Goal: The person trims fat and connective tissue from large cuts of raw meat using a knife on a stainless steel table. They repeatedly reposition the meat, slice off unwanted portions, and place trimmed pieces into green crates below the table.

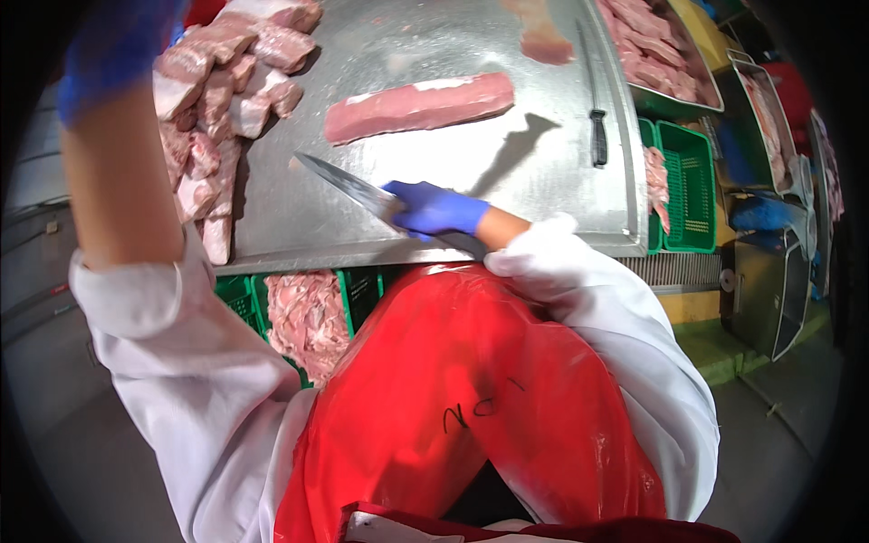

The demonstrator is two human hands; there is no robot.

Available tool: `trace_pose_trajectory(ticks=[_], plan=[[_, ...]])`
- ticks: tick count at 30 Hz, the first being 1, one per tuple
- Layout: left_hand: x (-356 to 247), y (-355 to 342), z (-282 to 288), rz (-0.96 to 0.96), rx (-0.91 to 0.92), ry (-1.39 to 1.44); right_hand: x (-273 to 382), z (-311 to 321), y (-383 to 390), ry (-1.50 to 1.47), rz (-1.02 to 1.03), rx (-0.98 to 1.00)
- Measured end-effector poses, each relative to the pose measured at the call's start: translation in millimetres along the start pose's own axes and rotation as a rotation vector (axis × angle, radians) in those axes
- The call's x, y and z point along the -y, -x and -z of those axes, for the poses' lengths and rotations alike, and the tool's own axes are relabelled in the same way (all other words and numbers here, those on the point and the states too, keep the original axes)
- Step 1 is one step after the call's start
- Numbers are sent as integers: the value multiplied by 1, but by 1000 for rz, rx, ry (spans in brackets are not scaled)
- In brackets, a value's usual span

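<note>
Nearer me than the pink loin (421,109), my right fingers (409,201) are grasping the knife (351,187), which I am judging light, stiff, slippery if wet, best held by its handle; left of the loin, my left hand (118,59) is blurring, finger state undeterminable.

Left arm (127,185) stretched forward, right arm (602,281) bent inward
Left hand (118,63) blurred near the rim; right hand (439,210) curled in a grip.

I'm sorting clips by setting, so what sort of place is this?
Probably a meat-cutting room, perhaps in a processing plant. Raw meat cuts lie heaped on a metal table, a knife is held over it, and green crates, some holding trimmings, stand around it.
</note>
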State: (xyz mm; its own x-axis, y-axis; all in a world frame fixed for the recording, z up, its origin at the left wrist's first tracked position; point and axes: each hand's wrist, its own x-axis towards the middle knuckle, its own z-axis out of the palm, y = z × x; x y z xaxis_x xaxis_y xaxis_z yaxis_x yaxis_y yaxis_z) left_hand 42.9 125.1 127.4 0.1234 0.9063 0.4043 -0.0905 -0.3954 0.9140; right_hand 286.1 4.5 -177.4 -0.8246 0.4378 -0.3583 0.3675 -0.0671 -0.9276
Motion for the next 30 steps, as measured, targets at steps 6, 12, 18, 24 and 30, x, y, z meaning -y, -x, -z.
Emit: trace_pose_trajectory(ticks=[6, 12, 18, 24, 30], plan=[[158, 250, 5, 641, -142, -416, -108, 71, 218, 61, -113, 66], [307, 319, -72, 346, 141, -1062, -136, 77, 327, -485, -231, -512], [377, 182, -261, 467, 209, -1222, -152, 77, 278, -496, -208, -909], [418, 166, -249, 633, -29, -731, -170, 56, 296, -382, -233, -961], [380, 228, -253, 70, 260, -937, -170, 57, 303, -173, -176, -959]])
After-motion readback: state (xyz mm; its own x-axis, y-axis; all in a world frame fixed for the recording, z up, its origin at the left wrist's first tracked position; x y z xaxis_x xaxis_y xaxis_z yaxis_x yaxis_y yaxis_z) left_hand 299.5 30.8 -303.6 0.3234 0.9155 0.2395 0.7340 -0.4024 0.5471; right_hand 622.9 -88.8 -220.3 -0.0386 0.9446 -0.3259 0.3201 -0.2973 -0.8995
